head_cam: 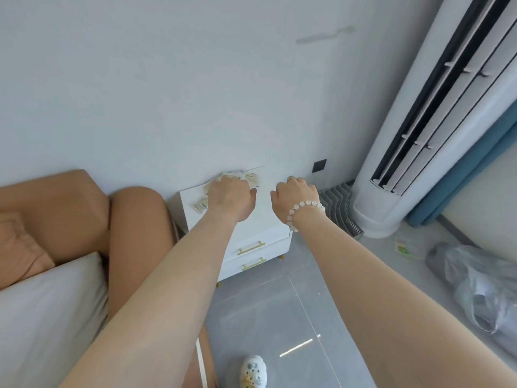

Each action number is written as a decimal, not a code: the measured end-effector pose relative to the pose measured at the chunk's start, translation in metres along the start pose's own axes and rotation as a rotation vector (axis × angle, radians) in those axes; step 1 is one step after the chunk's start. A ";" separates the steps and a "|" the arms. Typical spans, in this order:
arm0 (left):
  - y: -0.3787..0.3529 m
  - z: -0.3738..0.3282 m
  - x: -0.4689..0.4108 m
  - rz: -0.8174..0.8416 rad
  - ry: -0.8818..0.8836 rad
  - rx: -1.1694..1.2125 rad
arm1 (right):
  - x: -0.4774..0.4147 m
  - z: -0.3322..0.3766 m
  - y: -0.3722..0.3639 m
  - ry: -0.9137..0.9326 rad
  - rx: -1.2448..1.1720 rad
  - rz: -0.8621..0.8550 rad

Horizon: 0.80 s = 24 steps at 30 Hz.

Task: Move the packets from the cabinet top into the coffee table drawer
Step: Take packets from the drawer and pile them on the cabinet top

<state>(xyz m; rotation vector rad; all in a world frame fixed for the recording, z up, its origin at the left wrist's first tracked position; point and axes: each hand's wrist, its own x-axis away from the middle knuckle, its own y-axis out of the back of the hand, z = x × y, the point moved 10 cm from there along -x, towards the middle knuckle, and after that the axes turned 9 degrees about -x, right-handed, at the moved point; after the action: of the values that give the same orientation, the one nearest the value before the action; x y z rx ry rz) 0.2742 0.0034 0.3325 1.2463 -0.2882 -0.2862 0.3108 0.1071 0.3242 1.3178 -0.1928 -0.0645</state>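
The left hand [230, 196] was closed over a bunch of packets [246, 176] on the cabinet top [263, 217]; the right hand [296, 197] hovered beside it, curled but holding nothing. Overfilled, the left hand's grasp could spill some. 2 loose packets [201, 206] near the edge might be missed.

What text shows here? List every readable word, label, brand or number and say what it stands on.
None can be read.
Small beige packets on the white cabinet top, some under the left hand: print too blurred.
Clear box with a green label on the grey floor: too small.
White standing air conditioner: no visible brand.
Right hand covers nothing printed.
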 end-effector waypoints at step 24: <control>-0.121 0.169 -0.183 0.245 0.298 0.042 | -0.254 0.112 -0.088 0.194 0.021 0.217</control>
<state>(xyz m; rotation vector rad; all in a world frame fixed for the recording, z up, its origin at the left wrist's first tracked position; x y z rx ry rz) 0.0358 -0.1140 0.2558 1.2613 -0.1877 0.1171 0.0466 0.0182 0.2389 1.3083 -0.1708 0.2490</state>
